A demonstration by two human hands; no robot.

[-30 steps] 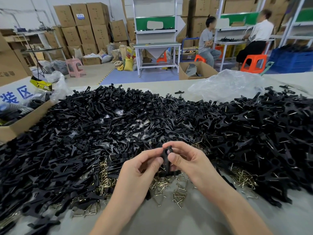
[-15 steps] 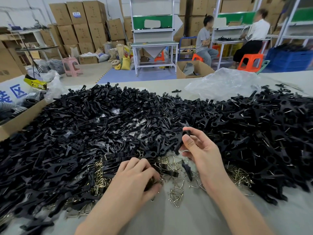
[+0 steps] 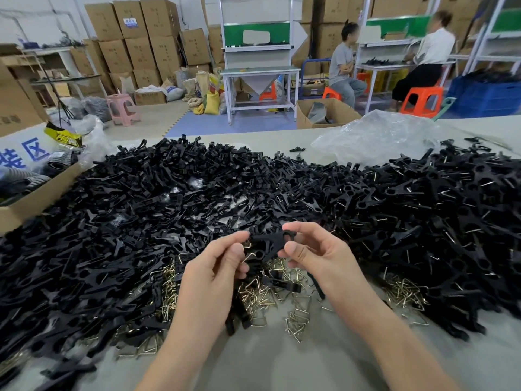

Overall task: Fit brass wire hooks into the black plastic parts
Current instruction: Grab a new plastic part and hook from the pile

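a heap of black plastic parts [image 3: 135, 210] covers the left of the table [image 3: 282, 362]. the left hand [image 3: 217, 266], raised above loose brass wire hooks [image 3: 262, 297], has its fingers curled, pinching one brass hook [image 3: 247, 245] at a black plastic part [image 3: 267, 241]. the right hand [image 3: 315, 255] pinches that part's other end between thumb and forefinger.
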